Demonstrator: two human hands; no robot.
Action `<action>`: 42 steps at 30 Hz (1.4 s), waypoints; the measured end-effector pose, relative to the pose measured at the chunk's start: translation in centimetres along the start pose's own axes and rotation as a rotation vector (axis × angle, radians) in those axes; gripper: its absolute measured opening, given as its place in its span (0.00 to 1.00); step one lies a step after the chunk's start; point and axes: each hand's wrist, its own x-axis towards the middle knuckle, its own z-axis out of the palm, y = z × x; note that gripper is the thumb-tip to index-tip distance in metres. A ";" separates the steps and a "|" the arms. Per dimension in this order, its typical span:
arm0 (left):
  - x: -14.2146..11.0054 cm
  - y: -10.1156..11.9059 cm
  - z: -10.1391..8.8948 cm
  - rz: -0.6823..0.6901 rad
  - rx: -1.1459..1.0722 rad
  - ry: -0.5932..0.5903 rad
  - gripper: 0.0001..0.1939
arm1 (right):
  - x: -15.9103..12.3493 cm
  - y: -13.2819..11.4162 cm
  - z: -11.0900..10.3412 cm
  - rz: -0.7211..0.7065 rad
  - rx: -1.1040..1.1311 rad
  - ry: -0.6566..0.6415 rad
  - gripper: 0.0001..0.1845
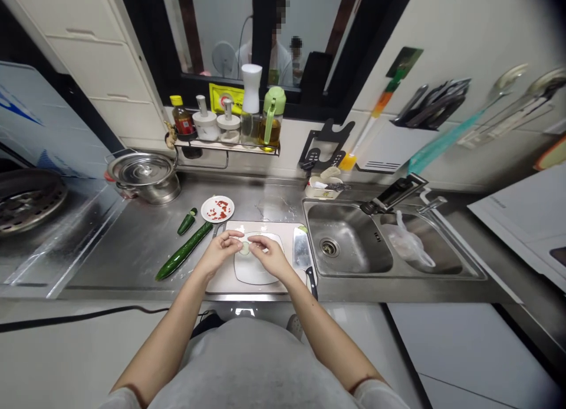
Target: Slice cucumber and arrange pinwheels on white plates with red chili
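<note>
My left hand [222,253] and my right hand [269,257] meet above a white squarish plate [259,274]. A thin, pale green cucumber slice [244,248] is between them, with the thumb and fingertips of each hand at its edges. Under the plate lies a light cutting board [221,284]. A broad-bladed kitchen knife [302,248] rests on the board's right side, its black handle toward me. A small green cucumber end [303,228] is by the blade's tip. Left of the board are a long cucumber [183,254] and a short cucumber piece [187,221].
A small white plate [225,217] with chopped red bits stands behind the board. A lidded steel pot [159,188] is at the back left. The double sink [354,270] on the right holds a plastic bag [409,244]. Seasoning containers line a wall rack [225,144].
</note>
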 end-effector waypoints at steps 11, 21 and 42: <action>-0.2 0.5 2.3 -0.020 0.049 0.122 0.26 | 0.3 -0.8 -0.1 -0.012 0.109 0.137 0.09; -0.2 0.0 3.8 -0.388 -0.204 -0.061 0.27 | -0.4 -0.9 -0.8 -0.195 -0.114 0.180 0.07; 0.4 0.0 3.9 -0.086 0.067 0.056 0.18 | -0.7 0.4 -1.4 -0.139 -0.118 0.196 0.07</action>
